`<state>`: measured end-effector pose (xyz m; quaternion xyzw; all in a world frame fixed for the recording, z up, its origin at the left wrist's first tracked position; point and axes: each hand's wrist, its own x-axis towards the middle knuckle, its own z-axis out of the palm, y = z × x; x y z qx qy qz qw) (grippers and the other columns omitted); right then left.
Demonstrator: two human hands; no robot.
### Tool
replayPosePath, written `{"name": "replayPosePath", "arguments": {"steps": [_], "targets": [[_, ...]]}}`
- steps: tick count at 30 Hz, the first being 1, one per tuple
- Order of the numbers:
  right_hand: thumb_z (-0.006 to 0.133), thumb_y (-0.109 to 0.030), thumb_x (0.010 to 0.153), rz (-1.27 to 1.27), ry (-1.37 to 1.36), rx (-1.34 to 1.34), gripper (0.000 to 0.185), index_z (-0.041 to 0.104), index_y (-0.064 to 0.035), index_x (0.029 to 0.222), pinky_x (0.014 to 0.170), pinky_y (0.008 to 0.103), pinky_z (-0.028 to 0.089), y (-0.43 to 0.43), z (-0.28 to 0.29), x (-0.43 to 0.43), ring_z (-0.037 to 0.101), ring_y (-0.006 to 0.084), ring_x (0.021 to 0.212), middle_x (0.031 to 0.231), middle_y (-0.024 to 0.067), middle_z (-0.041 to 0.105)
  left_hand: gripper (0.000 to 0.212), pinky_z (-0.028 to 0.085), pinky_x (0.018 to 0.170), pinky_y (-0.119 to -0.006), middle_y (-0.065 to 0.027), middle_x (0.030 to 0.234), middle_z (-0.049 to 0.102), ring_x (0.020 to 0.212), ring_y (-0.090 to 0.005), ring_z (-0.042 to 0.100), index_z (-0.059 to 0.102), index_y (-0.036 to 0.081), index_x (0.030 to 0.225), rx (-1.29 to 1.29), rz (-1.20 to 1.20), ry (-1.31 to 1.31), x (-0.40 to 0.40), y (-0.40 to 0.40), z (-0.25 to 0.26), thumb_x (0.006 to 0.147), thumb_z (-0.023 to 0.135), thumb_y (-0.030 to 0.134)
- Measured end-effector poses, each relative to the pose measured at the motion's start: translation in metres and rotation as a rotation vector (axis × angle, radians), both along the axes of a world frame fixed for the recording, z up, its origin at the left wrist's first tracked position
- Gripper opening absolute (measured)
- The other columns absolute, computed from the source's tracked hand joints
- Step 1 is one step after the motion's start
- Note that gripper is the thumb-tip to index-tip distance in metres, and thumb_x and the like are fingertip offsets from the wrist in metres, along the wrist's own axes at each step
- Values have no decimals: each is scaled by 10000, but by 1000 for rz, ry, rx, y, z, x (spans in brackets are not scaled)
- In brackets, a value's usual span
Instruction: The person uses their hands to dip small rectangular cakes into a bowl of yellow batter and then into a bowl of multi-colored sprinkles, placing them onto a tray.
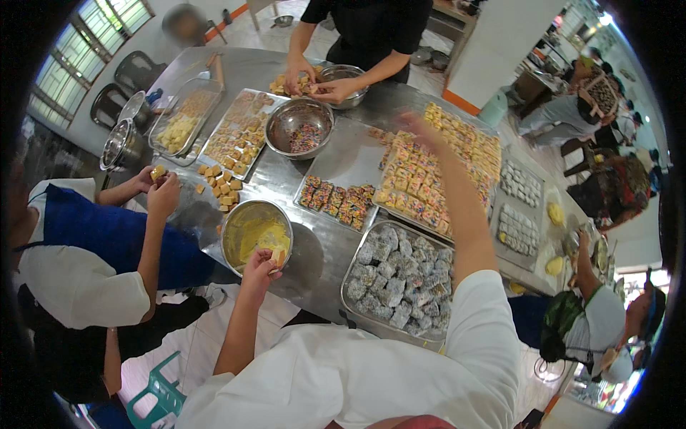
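Observation:
My left hand (261, 271) holds a small cake cube (278, 255) at the near rim of a steel bowl (229, 256). Yellow icing (260, 236) coats the inside of that bowl. My right arm stretches forward over the trays, and my right hand (419, 131) is motion-blurred, so its fingers are unclear. Beneath that arm lies a tray of sprinkle-topped cake cubes (407, 185). Left of it, a flat metal tray (343, 150) bears more cubes thick with coloured sprinkles (335, 201). A deep steel pan (351, 311) close to my body holds pieces with a greyish-white coating (396, 273).
A steel bowl of sprinkles (299, 128) stands mid-table. Plain cubes (228, 190) lie loose beside a tray of cubes (236, 134) and a glass dish (185, 120). Co-workers' hands handle pieces at left (163, 187) and across the table (321, 86). A green stool (155, 394) stands lower left.

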<state>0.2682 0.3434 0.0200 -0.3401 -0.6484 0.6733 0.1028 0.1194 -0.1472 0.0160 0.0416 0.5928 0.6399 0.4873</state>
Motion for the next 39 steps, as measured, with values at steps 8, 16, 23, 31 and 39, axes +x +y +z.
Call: {"name": "replayPosePath", "arguments": {"steps": [8,16,23,31,39], "targets": [[395,-389,838,-1230,340,53,412,421,-137,1164,860,412,337,59,22,246,418,249,1052,1154,69,439,240,435,659,-263,-27,921,500,788,-125,510,440,79,992,-3,93,60,1,-17,0,773,519,137],[425,-290,832,-925,714,5,277,488,-74,992,730,364,422,-20,22,282,501,215,829,916,68,523,196,427,652,-251,-34,920,488,771,-125,498,457,66,976,192,11,-58,-5,32,-8,786,503,73],[461,-260,815,-285,329,-156,197,524,-75,840,609,254,430,-201,9,43,506,112,671,737,11,531,208,428,658,-269,-29,917,497,773,-124,500,459,74,976,334,65,-17,-9,37,11,775,510,66],[506,-252,810,517,153,-2,290,523,-73,1037,720,282,451,-247,2,-29,533,132,878,1058,42,514,218,428,655,-265,-29,912,497,768,-122,502,451,73,977,424,31,21,-22,27,29,768,513,64],[442,-331,812,-1051,429,429,482,325,-121,1230,812,406,407,-42,9,319,455,236,992,1209,77,385,215,422,655,-258,-23,920,495,768,-115,502,453,80,976,421,24,13,-34,24,15,770,516,70]]}}
